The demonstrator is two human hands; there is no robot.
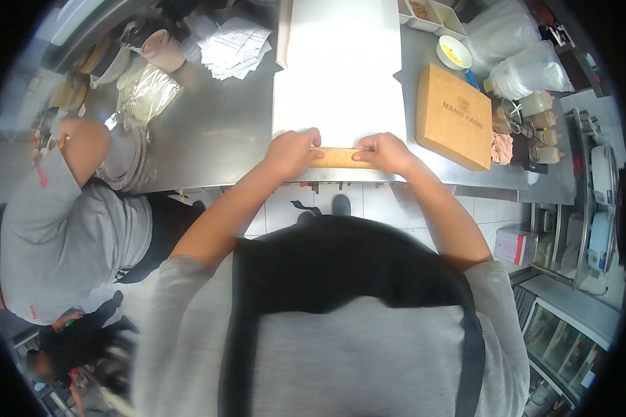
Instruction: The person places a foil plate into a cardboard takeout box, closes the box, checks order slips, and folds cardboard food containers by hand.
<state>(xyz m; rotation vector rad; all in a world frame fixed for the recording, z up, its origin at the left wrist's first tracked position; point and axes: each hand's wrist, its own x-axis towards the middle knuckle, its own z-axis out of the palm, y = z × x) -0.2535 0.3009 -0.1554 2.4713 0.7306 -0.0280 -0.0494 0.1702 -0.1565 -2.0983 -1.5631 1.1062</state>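
An unfolded cardboard box (337, 97), white on the inside, lies on the steel counter in front of me. Its brown front flap (341, 158) stands up along the counter's near edge. My left hand (293, 151) grips the left part of this flap, thumb pressed against the brown face and fingers curled behind it. On the right part, my right hand (384, 153) pinches the flap the same way, its thumb pointing inward. Both hands are closed on the cardboard, and some fingertips are hidden behind it.
A closed brown box (455, 117) with printed lettering sits at right, beside squeeze bottles (546, 137) and a bowl (453, 53). Paper slips (234, 47) and plastic-wrapped items (146, 90) lie left. A co-worker (83, 208) stands close on the left; another person (76, 347) is farther back.
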